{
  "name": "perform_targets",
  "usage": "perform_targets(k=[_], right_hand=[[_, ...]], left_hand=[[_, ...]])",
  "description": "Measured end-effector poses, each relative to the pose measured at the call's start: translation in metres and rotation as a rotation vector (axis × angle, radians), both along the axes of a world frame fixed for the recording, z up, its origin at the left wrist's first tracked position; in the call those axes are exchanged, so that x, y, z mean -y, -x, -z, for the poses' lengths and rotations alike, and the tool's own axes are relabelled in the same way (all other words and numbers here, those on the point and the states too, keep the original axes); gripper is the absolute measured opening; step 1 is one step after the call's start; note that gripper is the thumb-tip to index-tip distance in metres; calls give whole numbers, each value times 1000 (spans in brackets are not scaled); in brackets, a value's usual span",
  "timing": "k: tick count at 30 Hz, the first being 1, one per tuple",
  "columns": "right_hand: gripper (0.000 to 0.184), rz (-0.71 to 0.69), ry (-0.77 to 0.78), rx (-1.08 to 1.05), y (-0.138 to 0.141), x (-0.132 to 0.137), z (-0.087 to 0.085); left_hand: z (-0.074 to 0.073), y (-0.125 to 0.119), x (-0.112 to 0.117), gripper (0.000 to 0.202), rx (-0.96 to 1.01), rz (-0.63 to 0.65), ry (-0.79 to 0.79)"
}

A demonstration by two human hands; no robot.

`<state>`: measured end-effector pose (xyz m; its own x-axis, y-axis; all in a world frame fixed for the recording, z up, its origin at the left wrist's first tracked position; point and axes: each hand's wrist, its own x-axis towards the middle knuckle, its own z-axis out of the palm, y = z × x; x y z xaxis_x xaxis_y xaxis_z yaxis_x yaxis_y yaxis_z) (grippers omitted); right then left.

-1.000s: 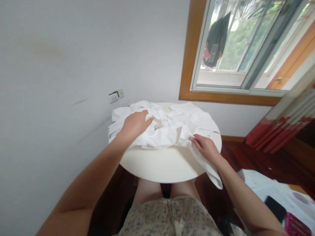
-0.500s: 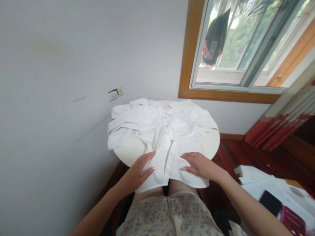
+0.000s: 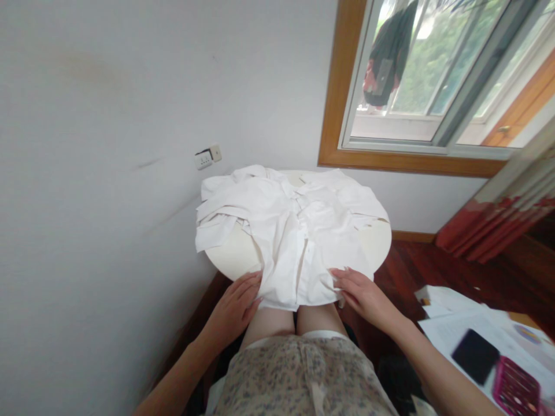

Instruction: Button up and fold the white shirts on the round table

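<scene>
Finds both hands drawn a little nearer the body than half a second ago, off the middle of the cloth and out to its hanging hem. Shows the left hand [image 3: 234,303] at the near edge of the round table [image 3: 229,257], palm down, fingers straight and close together, tips touching the left side of the white shirt [image 3: 295,231]. Shows the right hand [image 3: 362,294] at the hem's right corner, fingers slightly spread, tips on the cloth; cannot tell whether any fold is pinched. Places the shirt spread across the table, collar end toward the far edge by the wall, lower end draped over the near edge above bare knees. Leaves bare tabletop at the near left and along the right edge. Puts a wall socket [image 3: 207,157] just beyond the table's far left edge, a window [image 3: 411,86] up to the right, and papers [image 3: 446,329] low at the right with a dark phone [image 3: 474,364] lying on them beside a pink case [image 3: 515,384].
</scene>
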<state>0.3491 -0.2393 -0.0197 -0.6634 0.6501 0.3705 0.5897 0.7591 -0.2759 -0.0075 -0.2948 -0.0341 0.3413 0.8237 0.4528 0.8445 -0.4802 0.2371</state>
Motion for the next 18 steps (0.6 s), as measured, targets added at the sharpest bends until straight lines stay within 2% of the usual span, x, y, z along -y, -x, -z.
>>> perform_targets(k=[2, 5, 7, 8, 10, 12, 15, 16, 18], right_hand=[[32, -10, 11, 0, -5, -3, -18], [34, 22, -6, -21, -15, -7, -47], [34, 58, -20, -38, -21, -8, -64], [34, 74, -18, -40, -24, -7, -71], [34, 82, 19, -16, -27, -4, -80], [32, 41, 77, 55, -27, 0, -80], [29, -36, 124, 187, -24, 3, -66], [27, -47, 127, 219, -23, 3, -59], [25, -55, 126, 256, -22, 1, -47]], left_hand=[[-16, -7, -2, 23, 124, -96, 32], [-49, -14, 0, 35, 300, -366, 77], [-71, -15, 5, 40, 370, -490, 84], [-80, -14, 9, 40, 384, -518, 95], [-92, -13, 18, 38, 376, -491, 189], [-96, -11, 28, 36, 351, -397, 399], [-89, -6, 41, 40, 345, -263, 735], [-84, -3, 43, 45, 336, -244, 777], [-71, 3, 43, 52, 302, -236, 743]])
